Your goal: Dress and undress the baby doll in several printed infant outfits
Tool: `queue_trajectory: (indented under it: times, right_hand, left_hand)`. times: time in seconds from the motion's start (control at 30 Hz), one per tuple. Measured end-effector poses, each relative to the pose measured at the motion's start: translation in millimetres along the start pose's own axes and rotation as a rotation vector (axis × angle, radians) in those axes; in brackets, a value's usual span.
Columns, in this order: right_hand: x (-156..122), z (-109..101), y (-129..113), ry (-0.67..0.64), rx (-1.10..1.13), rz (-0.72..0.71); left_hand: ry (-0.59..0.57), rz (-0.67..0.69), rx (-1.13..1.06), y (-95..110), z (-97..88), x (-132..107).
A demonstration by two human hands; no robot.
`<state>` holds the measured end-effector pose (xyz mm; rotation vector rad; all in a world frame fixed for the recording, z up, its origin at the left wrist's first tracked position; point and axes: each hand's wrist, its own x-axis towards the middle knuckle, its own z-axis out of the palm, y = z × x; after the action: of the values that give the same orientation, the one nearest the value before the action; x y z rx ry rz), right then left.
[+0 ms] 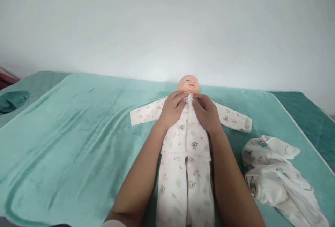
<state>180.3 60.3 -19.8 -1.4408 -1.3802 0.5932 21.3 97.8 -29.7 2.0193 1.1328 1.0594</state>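
Observation:
A baby doll [188, 81] lies on its back, its head towards the wall. It wears a white printed long-sleeved top [181, 133] with both sleeves spread out, and matching trousers [172, 185]. The top's front edges meet down the middle. My left hand [173, 106] is at the left side of the collar, its fingers closed on the cloth just below the doll's chin. At the other side of the collar, my right hand [206, 110] pinches the edge of the front. The fingertips are partly hidden against the fabric.
A crumpled white printed garment [280, 181] lies to the right of my right forearm. Beneath everything is a wrinkled turquoise blanket [78, 143] over darker green cloth [303, 122]. A white wall [167, 31] stands behind. Something red [7, 80] shows at the far left edge.

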Motion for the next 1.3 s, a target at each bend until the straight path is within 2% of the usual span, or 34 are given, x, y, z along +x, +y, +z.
queue_trajectory:
  times: [0.27, 0.67, 1.0, 1.3]
  right_hand:
    - [-4.2, 2.3, 2.4, 0.019, 0.024, -0.029]
    - [-3.6, 2.4, 2.9, 0.021, 0.063, -0.077]
    - [-4.8, 0.9, -2.2, -0.068, -0.029, -0.130]
    - [-5.2, 2.7, -2.5, -0.072, -0.069, -0.164]
  left_hand:
    - [-0.023, -0.063, -0.086, 5.8, -4.2, 1.1]
    - [0.017, -0.101, -0.145, 2.9, -1.5, 0.6]
    - [-0.009, -0.089, -0.148, 5.9, -3.6, 0.4]
    - [-0.009, -0.072, -0.166, 1.7, -3.1, 0.0]
